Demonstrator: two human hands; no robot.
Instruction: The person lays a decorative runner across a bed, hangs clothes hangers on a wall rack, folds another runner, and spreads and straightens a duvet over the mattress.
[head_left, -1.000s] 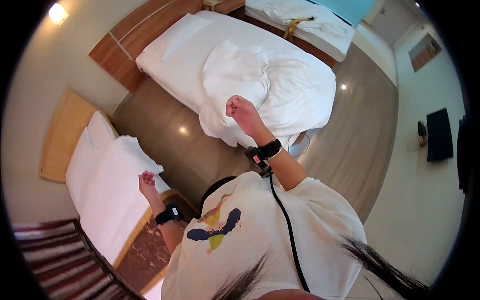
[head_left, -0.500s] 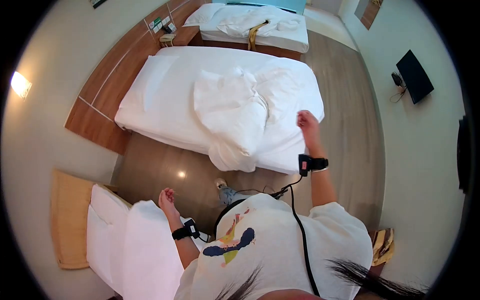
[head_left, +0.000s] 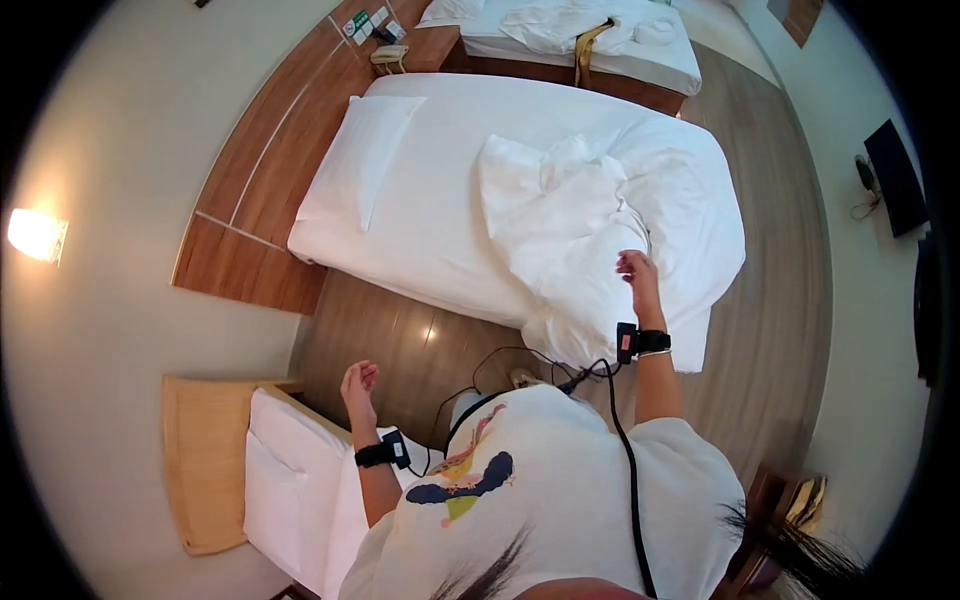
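Both hands are raised in front of my body. My left hand hangs over the wooden floor, close to a small bed with white bedding, its fingers loosely curled and apart with nothing between them. My right hand is above the near side of the large bed, in front of a crumpled white duvet; its fingers are bent and apart, holding nothing. A white pillow lies at the headboard end. Each wrist wears a black strap with a small device and cable.
Behind the large bed stand a nightstand with a telephone and another bed. A wall lamp glows at left. A screen hangs on the right wall. Black cables run down my front.
The view has shifted, so the beds appear farther right. My right hand now shows in front of the duvet, no longer at the bed's far right corner. Both hands remain raised.
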